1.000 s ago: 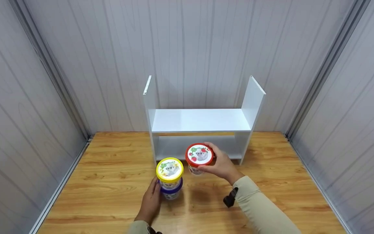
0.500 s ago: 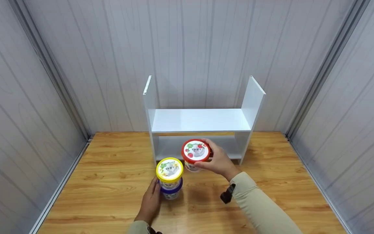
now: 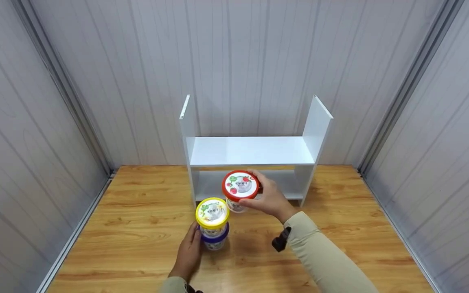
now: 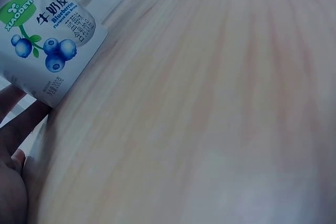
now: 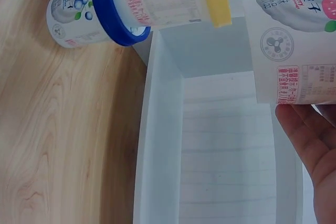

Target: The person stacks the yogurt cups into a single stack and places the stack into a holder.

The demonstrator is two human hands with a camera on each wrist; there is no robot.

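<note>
The red-lidded cup point(image 3: 240, 189) is upright, lid up, its long axis roughly vertical with perhaps a slight lean; it is held clear of the tabletop point(image 3: 340, 228), just in front of the white shelf unit point(image 3: 250, 151) at the opening of the lower compartment. The right hand point(image 3: 270, 199) grasps it from the right, fingers and thumb curled round the rim and wall; in the right wrist view the strawberry-printed wall of this cup point(image 5: 294, 56) sits above the palm point(image 5: 315, 150).

Just in front and to the left of the shelf unit stands a stack: a yellow-lidded cup point(image 3: 212, 217) on top of a blue-lidded cup point(image 3: 215, 241), both upright on the tabletop. The left hand point(image 3: 188, 254) rests against the near left side of the blue-lidded cup, fingers fairly straight against its base; the left wrist view shows the fingers point(image 4: 18, 124) touching the blueberry-printed wall point(image 4: 47, 35), though whether they truly grip is hard to tell.

The stack stands just beside the red-lidded cup, to its left and nearer the person. The shelf unit's left upright point(image 3: 186, 134) rises behind the stack.
</note>
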